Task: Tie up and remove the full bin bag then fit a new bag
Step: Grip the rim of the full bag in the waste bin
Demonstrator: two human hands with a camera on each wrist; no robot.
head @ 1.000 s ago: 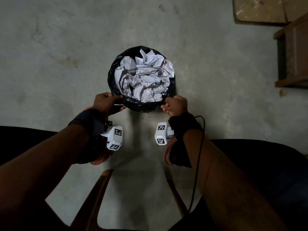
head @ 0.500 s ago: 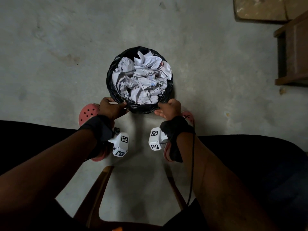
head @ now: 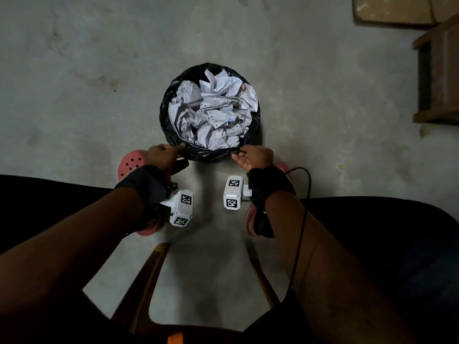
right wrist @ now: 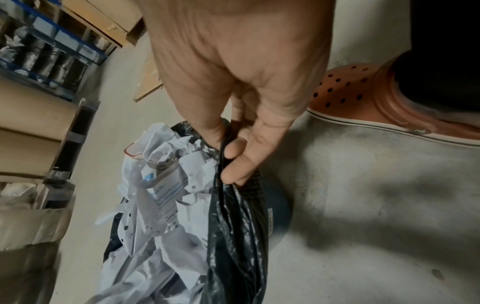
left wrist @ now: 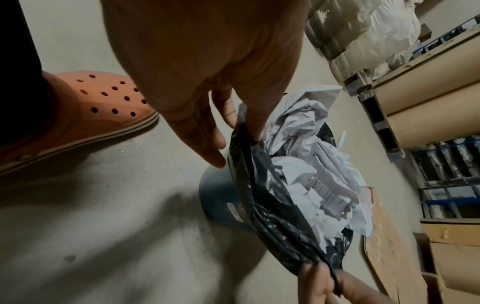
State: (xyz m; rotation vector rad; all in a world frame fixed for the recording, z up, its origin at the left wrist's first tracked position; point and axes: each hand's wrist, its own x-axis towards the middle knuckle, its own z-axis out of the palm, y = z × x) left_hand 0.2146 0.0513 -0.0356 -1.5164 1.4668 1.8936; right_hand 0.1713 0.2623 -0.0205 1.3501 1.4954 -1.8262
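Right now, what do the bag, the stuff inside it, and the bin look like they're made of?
Bag: thin glossy black plastic film, by its sheen and fine creases where both hands pinch it. Stuff inside: crumpled white printed paper, some with punched holes. Bin: smooth, matte dark blue, probably hard plastic; too little shows to be sure.

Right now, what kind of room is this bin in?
Probably a storeroom or warehouse: bare concrete floor, blue metal shelving stacked with wrapped goods, and big brown paper rolls beside cardboard boxes.

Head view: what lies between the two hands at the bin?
The near edge of the black bin bag runs between the left hand and right hand, each pinching it; crumpled paper sits behind.
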